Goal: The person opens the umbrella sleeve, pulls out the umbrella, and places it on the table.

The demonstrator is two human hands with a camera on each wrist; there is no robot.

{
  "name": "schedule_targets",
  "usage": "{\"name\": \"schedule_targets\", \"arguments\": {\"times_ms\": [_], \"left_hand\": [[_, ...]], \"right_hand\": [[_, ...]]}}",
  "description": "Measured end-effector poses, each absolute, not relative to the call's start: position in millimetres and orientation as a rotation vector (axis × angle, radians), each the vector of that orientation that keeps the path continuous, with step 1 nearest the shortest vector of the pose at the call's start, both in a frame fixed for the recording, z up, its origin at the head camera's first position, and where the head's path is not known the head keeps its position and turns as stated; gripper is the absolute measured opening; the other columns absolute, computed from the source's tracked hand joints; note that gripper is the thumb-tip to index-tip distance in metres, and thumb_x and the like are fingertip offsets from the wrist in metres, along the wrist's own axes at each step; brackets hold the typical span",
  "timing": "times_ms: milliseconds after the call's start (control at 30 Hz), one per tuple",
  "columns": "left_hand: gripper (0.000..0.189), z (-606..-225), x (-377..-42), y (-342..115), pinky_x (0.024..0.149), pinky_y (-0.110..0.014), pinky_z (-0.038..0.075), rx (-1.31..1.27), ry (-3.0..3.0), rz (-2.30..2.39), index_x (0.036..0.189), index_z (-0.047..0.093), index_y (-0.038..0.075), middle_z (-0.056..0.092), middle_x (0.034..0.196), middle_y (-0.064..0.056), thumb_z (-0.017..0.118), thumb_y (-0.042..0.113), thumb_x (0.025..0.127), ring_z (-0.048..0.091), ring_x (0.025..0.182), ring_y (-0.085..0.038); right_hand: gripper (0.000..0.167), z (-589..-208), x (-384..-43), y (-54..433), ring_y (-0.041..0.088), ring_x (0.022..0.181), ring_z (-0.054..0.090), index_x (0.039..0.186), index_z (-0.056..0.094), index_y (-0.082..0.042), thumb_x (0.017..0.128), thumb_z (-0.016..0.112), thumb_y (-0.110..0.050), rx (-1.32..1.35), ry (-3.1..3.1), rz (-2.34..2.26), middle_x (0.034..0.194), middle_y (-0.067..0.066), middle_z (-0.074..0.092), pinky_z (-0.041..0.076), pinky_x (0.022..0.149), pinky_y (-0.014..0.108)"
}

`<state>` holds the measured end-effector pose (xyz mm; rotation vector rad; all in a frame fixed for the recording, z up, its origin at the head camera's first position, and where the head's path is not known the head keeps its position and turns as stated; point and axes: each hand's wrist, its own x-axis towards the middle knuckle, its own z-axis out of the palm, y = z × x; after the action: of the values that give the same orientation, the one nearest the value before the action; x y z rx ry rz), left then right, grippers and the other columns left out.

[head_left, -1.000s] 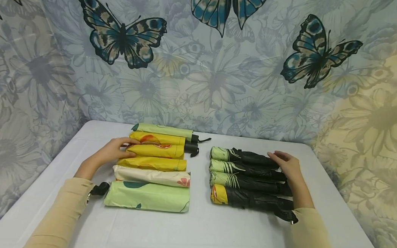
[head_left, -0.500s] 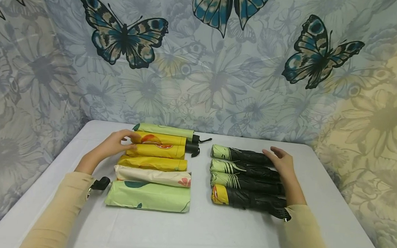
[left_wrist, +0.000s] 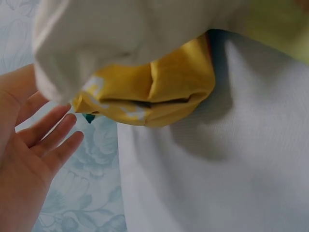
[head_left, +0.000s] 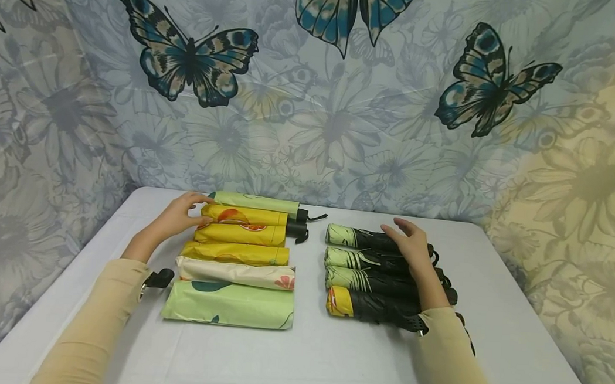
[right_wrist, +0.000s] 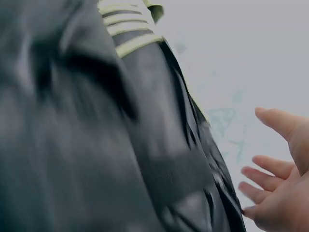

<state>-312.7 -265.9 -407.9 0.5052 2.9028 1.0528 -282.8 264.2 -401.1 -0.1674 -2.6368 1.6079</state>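
On the left lies a column of patterned sleeves, some with umbrella handles sticking out. At the back is a light green sleeve [head_left: 256, 202], then two yellow ones [head_left: 248, 215] with orange-slice prints. My left hand [head_left: 174, 214] is at their left ends, fingers extended; in the left wrist view they lie beside a yellow end [left_wrist: 154, 92]. Whether they touch it I cannot tell. To the right, several folded black umbrellas [head_left: 370, 240] with green or yellow ends lie side by side. Over the rear ones hovers my right hand [head_left: 411, 242], thumb and fingers apart, holding nothing.
Nearer the front of the left column lie another yellow sleeve [head_left: 235, 253], a cream one [head_left: 236, 273] and a wide green one [head_left: 229, 304]. The white table [head_left: 297, 367] shows between and in front of both groups. Butterfly-patterned cloth [head_left: 332, 129] hangs behind.
My right hand has moved left across the black umbrellas, uncovering their right ends. My left hand has slid back along the sleeve ends, from the middle yellow ones toward the rear green one.
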Motion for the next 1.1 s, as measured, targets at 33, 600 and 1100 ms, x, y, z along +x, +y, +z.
{"name": "schedule_targets", "arguments": {"times_ms": [33, 600, 1100], "left_hand": [[0.050, -408.2, -313.3, -265.9, 0.112, -0.060, 0.035, 0.506, 2.903, 1.051, 0.138, 0.051, 0.003, 0.043, 0.139, -0.024, 0.067, 0.018, 0.094, 0.039, 0.133, -0.046], [0.050, -416.6, -322.0, -261.8, 0.108, -0.056, 0.042, 0.539, 2.890, 1.024, 0.138, 0.049, 0.000, 0.044, 0.138, -0.023, 0.066, 0.014, 0.093, 0.044, 0.128, -0.042], [0.046, -419.4, -320.6, -258.1, 0.108, -0.056, 0.042, 0.510, 2.879, 1.064, 0.134, 0.053, 0.000, 0.045, 0.135, -0.023, 0.067, 0.010, 0.092, 0.044, 0.125, -0.041]], "right_hand": [[0.073, -401.8, -283.8, 261.1, 0.035, 0.150, 0.023, 0.150, 0.034, -0.002, 0.094, 0.063, -0.039, -0.162, -2.626, 1.607, 0.159, 0.020, 0.028, 0.025, 0.120, 0.054], [0.067, -399.7, -288.0, 196.7, 0.033, 0.145, 0.034, 0.149, 0.037, -0.006, 0.095, 0.064, -0.034, 0.027, -2.577, 1.809, 0.155, 0.017, 0.037, 0.031, 0.118, 0.051], [0.059, -400.0, -289.6, 134.1, 0.027, 0.141, 0.042, 0.147, 0.042, -0.012, 0.095, 0.064, -0.029, 0.133, -2.574, 2.066, 0.152, 0.012, 0.043, 0.035, 0.117, 0.048]]}}
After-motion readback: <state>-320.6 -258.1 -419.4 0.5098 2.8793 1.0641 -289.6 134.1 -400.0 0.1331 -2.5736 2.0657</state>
